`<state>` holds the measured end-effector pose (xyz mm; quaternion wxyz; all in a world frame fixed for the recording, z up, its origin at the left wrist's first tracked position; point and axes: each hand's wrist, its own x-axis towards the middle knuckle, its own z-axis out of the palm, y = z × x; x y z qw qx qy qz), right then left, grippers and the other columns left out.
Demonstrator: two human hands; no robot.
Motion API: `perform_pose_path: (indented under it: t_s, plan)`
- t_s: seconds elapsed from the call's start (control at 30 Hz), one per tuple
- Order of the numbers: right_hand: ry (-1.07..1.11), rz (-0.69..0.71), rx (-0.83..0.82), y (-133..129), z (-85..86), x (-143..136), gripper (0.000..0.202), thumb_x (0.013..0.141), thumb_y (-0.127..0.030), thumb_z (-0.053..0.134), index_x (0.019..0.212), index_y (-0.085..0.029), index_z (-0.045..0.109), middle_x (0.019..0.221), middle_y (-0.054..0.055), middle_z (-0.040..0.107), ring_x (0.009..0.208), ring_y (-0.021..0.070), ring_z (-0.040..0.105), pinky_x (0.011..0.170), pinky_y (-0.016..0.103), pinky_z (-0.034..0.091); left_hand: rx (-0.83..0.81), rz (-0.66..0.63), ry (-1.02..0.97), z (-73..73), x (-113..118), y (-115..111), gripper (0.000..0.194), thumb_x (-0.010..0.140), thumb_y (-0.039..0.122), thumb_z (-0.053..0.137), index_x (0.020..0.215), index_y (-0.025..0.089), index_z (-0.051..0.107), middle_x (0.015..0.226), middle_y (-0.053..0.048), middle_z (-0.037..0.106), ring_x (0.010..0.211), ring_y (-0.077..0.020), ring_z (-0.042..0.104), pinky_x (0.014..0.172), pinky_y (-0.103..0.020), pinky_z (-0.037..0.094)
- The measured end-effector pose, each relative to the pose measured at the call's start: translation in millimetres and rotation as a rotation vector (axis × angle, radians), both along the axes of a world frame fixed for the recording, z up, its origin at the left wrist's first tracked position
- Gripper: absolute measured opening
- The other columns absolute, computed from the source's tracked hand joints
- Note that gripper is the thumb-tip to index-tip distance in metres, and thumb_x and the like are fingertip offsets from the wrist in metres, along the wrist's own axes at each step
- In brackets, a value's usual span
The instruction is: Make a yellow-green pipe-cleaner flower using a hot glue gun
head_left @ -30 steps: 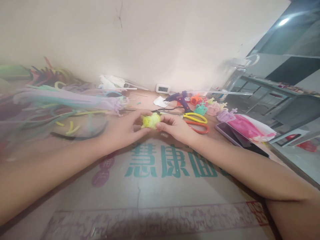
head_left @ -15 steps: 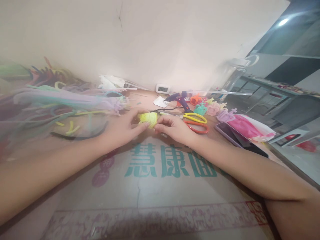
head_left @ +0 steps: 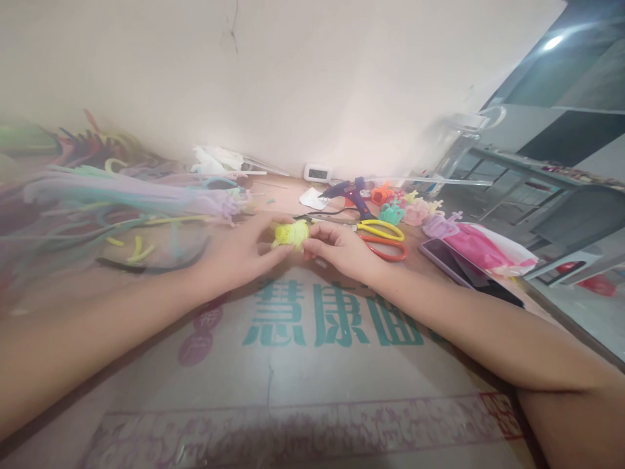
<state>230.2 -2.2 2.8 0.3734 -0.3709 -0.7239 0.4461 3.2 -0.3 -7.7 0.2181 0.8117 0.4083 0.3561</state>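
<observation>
A small yellow bundle of wound, fuzzy pipe cleaner (head_left: 291, 232) is held up between both hands over the table. My left hand (head_left: 247, 251) closes on its left side, thumb along the bottom edge and fingers behind. At its right side, my right hand (head_left: 336, 247) pinches it with thumb and forefinger, the other fingers curled. Just beyond the right hand lie scissors (head_left: 383, 231) with one yellow and one orange handle loop. The bundle's far side is hidden.
Long pastel pipe cleaners (head_left: 146, 192) heap at the left. A purple glue gun (head_left: 354, 194), a small digital clock (head_left: 317, 172) and colourful pipe-cleaner pieces (head_left: 415, 212) stand behind. A phone (head_left: 469, 273) and a pink-and-white packet (head_left: 493, 251) lie right. Printed sheeting (head_left: 293, 384) covers the front.
The yellow bundle has turned slightly and shifted a little right between the fingers. My left thumb lies a bit lower on it. The things on the table have stayed put.
</observation>
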Motion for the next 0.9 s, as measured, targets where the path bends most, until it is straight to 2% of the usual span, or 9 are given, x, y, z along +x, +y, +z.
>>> perform_pose_path:
  t_s: [0.3,0.53,0.77,0.9]
  plan:
    - [0.016,-0.018,0.027,-0.4,-1.7,0.5,0.029,0.092,-0.045,0.066,0.081,-0.019,0.059,0.072,0.0,0.066,0.069,0.0127,0.061,0.071,0.027,0.05,-0.006,-0.01,-0.004,1.4,0.1,-0.1,0.047,0.093,0.051,0.061,0.134,0.028,0.057,0.141,-0.005,0.063,0.127,-0.0271,0.062,0.109,-0.045,0.052]
    - [0.094,-0.062,0.05,-0.2,-1.4,0.0,0.045,0.095,-0.06,0.058,0.076,-0.019,0.058,0.071,0.0,0.064,0.068,0.0131,0.061,0.069,0.027,0.05,-0.004,-0.023,0.008,5.3,0.7,-1.6,0.044,0.093,0.047,0.06,0.132,0.025,0.058,0.136,-0.006,0.064,0.126,-0.0256,0.062,0.107,-0.042,0.052]
    - [0.001,0.03,-0.03,2.2,-1.2,1.9,0.03,0.087,-0.047,0.072,0.088,-0.018,0.066,0.078,0.001,0.071,0.073,0.0141,0.064,0.07,0.027,0.05,0.064,-0.068,0.039,5.0,1.3,-2.4,0.043,0.093,0.045,0.062,0.131,0.024,0.059,0.135,-0.007,0.062,0.122,-0.0259,0.063,0.105,-0.041,0.052]
    - [0.063,0.032,-0.034,2.7,-2.5,2.4,0.03,0.088,-0.046,0.072,0.085,-0.017,0.064,0.078,0.002,0.071,0.075,0.0143,0.064,0.075,0.028,0.05,-0.031,-0.04,-0.07,1.4,-0.8,0.3,0.054,0.094,0.048,0.062,0.142,0.026,0.05,0.142,-0.008,0.059,0.12,-0.026,0.064,0.103,-0.042,0.053]
